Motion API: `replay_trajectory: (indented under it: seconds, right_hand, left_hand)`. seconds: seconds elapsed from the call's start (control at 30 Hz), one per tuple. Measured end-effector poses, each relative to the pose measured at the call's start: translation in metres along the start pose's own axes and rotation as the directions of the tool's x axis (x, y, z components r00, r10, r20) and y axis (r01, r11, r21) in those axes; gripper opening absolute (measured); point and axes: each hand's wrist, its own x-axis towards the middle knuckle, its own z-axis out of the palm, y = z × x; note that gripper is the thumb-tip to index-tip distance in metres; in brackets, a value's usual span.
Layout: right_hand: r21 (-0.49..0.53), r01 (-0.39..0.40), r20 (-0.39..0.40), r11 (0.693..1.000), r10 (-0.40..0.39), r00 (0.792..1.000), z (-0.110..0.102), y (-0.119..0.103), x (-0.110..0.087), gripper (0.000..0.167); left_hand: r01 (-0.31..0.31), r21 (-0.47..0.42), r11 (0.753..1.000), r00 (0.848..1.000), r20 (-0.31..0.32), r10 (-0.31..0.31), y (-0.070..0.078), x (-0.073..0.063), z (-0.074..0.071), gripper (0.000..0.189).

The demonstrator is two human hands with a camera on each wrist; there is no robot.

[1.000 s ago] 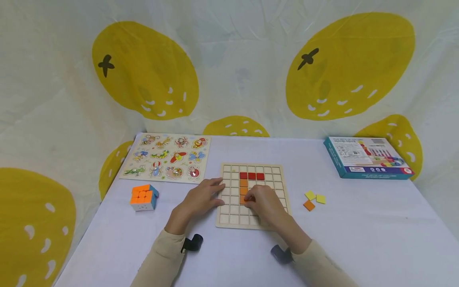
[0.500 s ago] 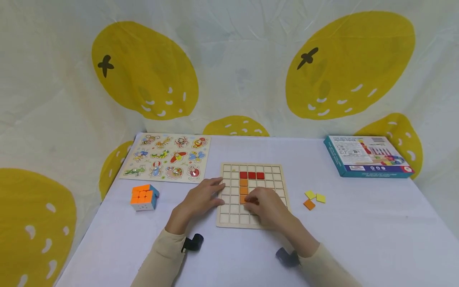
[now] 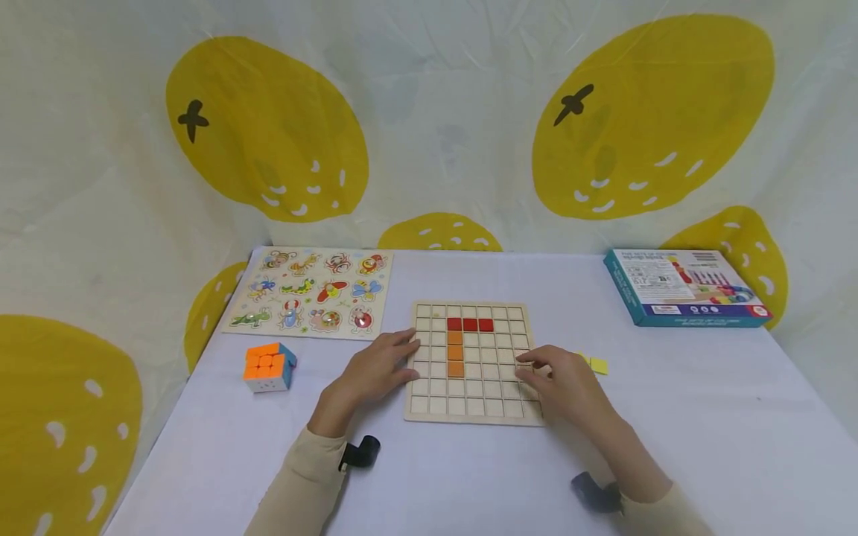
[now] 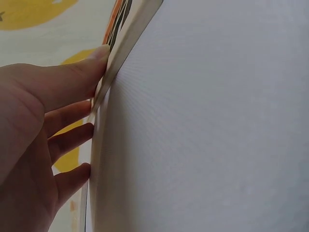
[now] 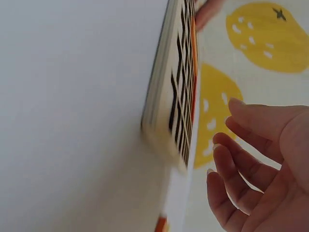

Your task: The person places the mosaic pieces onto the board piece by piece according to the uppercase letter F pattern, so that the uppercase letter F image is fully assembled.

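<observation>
A pale wooden grid board (image 3: 469, 420) lies on the table. Three red tiles (image 3: 470, 324) form a row on it, with three orange tiles (image 3: 455, 353) in a column below the left one. My left hand (image 3: 377, 372) rests at the board's left edge, its spread fingertips and thumb touching the rim in the left wrist view. Over the board's right edge is my right hand (image 3: 566, 383), fingers loosely bent and holding nothing in the right wrist view (image 5: 256, 164). Behind it, loose yellow tiles (image 3: 599, 365) show partly; the loose orange tile is hidden in the head view.
An insect picture puzzle board (image 3: 308, 292) lies at the back left, with an orange-topped puzzle cube (image 3: 268, 367) in front of it. A teal-edged toy box (image 3: 687, 289) lies at the back right. A cloth printed with yellow fruit (image 3: 268, 126) hangs behind the table.
My right hand has let go of the lowest orange tile in the column and moved right, off the middle of the board, now covering part of the loose tiles. The left hand stays put.
</observation>
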Motion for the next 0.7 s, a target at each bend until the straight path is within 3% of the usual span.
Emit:
replay_trajectory:
  seconds: [0.17, 0.4, 0.53, 0.7]
  right_hand:
    - [-0.067, -0.091, -0.011, 0.994, 0.091, 0.996, -0.026, 0.034, -0.007, 0.034]
    - [-0.123, -0.240, 0.106, 0.963, 0.253, 0.962, -0.049, 0.072, -0.019, 0.047]
    - [-0.148, -0.262, 0.136, 0.954, 0.282, 0.950, -0.049, 0.081, -0.022, 0.050]
    - [-0.152, -0.247, 0.121, 0.957, 0.266, 0.956, -0.043, 0.081, -0.021, 0.049]
  left_hand:
    - [0.005, 0.018, 1.000, 1.000, 0.004, -0.005, -0.001, 0.000, 0.000, 0.061]
    - [0.021, 0.041, 0.999, 1.000, 0.016, -0.022, 0.001, 0.002, -0.001, 0.062]
    - [0.032, 0.051, 0.998, 0.999, 0.024, -0.033, 0.002, 0.002, -0.002, 0.062]
    - [0.029, 0.055, 0.998, 0.999, 0.024, -0.031, 0.003, 0.001, -0.002, 0.062]
